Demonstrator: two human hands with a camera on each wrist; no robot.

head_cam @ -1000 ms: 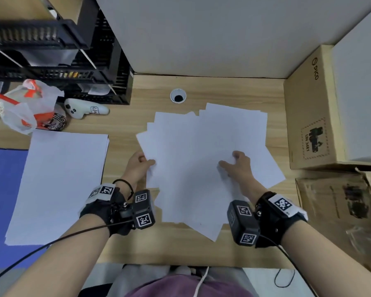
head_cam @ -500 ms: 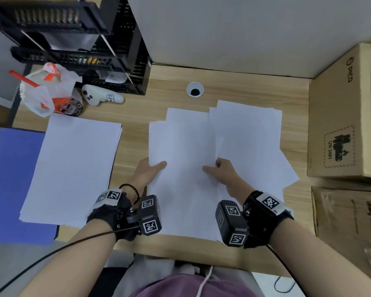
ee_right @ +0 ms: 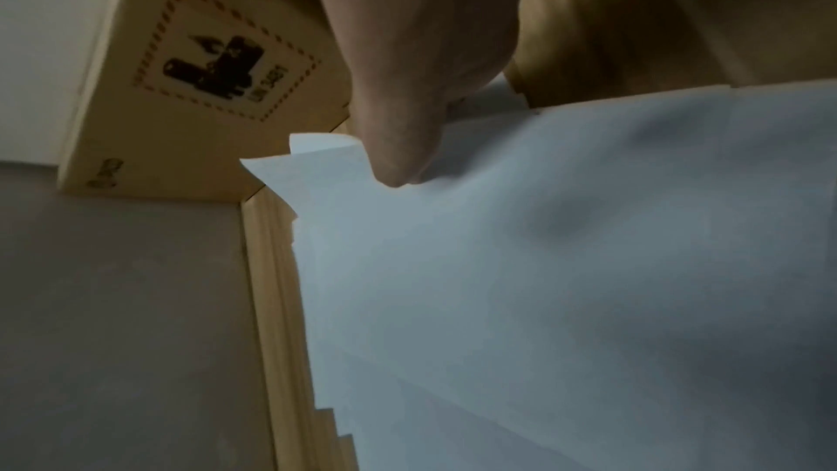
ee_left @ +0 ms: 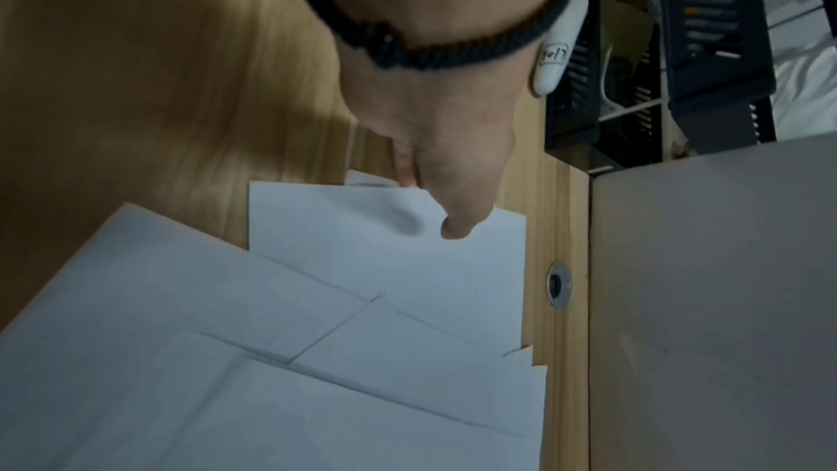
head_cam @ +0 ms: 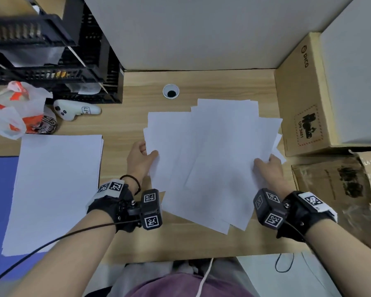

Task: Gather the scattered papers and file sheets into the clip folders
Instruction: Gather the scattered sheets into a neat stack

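Note:
Several loose white papers [head_cam: 212,159] lie fanned and overlapping on the wooden desk's middle. My left hand [head_cam: 141,155] pinches their left edge, thumb on top and fingers underneath; the left wrist view shows that thumb [ee_left: 457,224] pressing the top sheet [ee_left: 362,264]. My right hand [head_cam: 266,166] pinches the right edge of the same spread, and in the right wrist view its thumb [ee_right: 398,163] sits on the papers [ee_right: 543,264], which bow slightly upward. A squared stack of white sheets [head_cam: 56,189] rests on a blue folder [head_cam: 0,211] at the left.
A cardboard box [head_cam: 304,99] and a film-wrapped box [head_cam: 341,189] crowd the right side. At the back left stand black file trays [head_cam: 51,61], a white controller [head_cam: 77,110] and a plastic bag with a cup [head_cam: 15,110]. A cable hole [head_cam: 171,91] sits near the grey partition.
My right hand has slid from the middle of the papers out to their right edge and taken hold there. My left hand stays on the left edge.

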